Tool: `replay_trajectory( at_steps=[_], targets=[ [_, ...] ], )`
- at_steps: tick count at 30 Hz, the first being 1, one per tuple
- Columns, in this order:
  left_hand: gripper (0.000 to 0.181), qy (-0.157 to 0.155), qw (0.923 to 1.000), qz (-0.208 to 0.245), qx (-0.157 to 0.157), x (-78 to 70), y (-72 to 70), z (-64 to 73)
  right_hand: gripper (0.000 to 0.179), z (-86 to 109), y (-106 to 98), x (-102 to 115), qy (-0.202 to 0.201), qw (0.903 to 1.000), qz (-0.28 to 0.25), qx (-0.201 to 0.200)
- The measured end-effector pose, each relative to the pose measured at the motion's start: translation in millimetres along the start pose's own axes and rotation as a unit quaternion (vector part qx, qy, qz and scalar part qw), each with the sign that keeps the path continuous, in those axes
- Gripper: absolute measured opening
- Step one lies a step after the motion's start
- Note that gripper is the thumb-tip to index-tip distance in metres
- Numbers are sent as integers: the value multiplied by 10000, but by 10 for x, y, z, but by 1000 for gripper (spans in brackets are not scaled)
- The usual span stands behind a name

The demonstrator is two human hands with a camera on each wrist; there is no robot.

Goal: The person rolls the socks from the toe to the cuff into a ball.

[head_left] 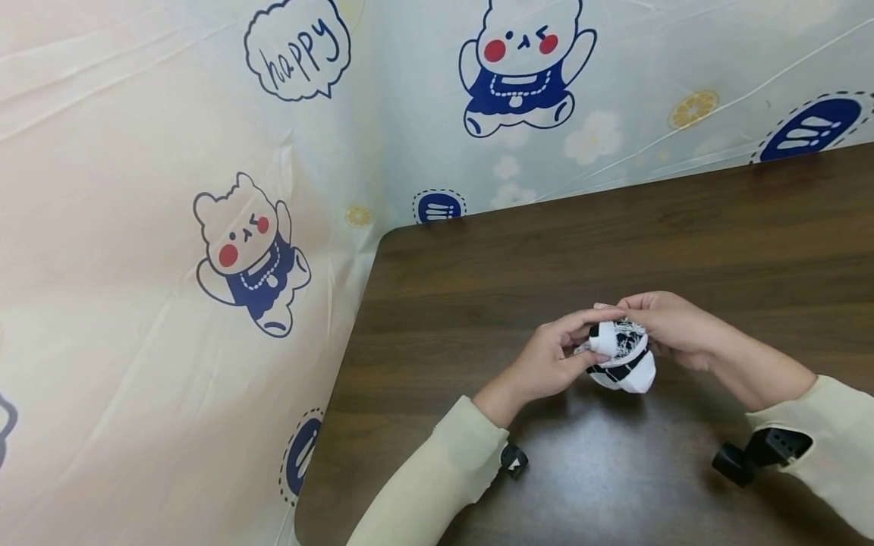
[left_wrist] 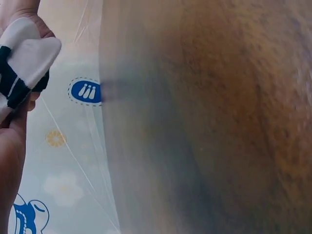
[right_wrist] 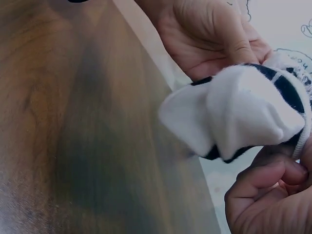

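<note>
A folded pair of black and white socks [head_left: 638, 371] is held between both hands, just above the table. Its turned cuff shows a fuzzy inside of loose black and white threads. My left hand [head_left: 549, 360] grips the near left side, thumb across the front and fingers over the top. On the far right side, my right hand [head_left: 676, 326] pinches the cuff edge with curled fingers. The right wrist view shows two rounded white ends of the socks [right_wrist: 253, 109] hanging out of the cuff, with the right hand [right_wrist: 273, 195] below.
A dark wood-grain table [head_left: 478, 303] lies under the hands. Behind and to the left hangs a printed cloth [head_left: 171, 152] with cartoon bears and the word "happy". Black wrist devices [head_left: 765, 451] sit at both cream sleeves.
</note>
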State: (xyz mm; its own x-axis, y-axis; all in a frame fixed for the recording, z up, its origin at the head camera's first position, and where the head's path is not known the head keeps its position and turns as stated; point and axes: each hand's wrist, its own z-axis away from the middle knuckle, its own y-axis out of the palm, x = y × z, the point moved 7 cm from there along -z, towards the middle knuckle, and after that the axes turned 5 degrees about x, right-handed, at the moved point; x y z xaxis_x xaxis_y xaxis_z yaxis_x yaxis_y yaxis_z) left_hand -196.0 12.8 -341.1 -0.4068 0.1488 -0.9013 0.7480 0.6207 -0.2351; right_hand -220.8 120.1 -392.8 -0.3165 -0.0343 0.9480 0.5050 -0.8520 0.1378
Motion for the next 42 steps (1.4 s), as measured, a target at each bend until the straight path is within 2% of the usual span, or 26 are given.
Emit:
replay_trajectory(
  at_steps=[5,10,16,19,25,28,30,33,36,42],
  targets=[
    [38,-284,9990,110,-313,52,-42,-17,36,-13,23,-95,266,9995,-134,65],
    [36,-196,9977,69,-643,58,-92,-16,59,-20,25,-122,393,9992,-98,-11],
    [34,232,9952,190,-930,29,-123,-21,54,-31,26,-127,225,9997,-113,-47],
    [33,286,9949,144,-954,22,-122,-30,52,-20,33,-133,120,9996,-254,-82],
    [32,243,9949,88,-977,21,-144,-50,56,-6,29,-124,5,9988,-369,-321],
    [32,98,9937,120,-1110,45,-191,-48,56,-7,12,-104,27,9989,-265,-395],
    [31,0,9924,102,-1224,61,-228,-46,50,-3,-5,-85,49,9990,-255,-367],
    [31,-82,9906,89,-1359,77,-278,-51,40,12,-34,-54,54,9990,-410,-161],
    [32,-66,9900,127,-1402,83,-309,-70,31,28,-55,-20,-83,9959,-864,234],
    [32,-36,9911,49,-1326,98,-331,-103,21,46,-63,25,-304,9772,-1787,1107]
  ],
)
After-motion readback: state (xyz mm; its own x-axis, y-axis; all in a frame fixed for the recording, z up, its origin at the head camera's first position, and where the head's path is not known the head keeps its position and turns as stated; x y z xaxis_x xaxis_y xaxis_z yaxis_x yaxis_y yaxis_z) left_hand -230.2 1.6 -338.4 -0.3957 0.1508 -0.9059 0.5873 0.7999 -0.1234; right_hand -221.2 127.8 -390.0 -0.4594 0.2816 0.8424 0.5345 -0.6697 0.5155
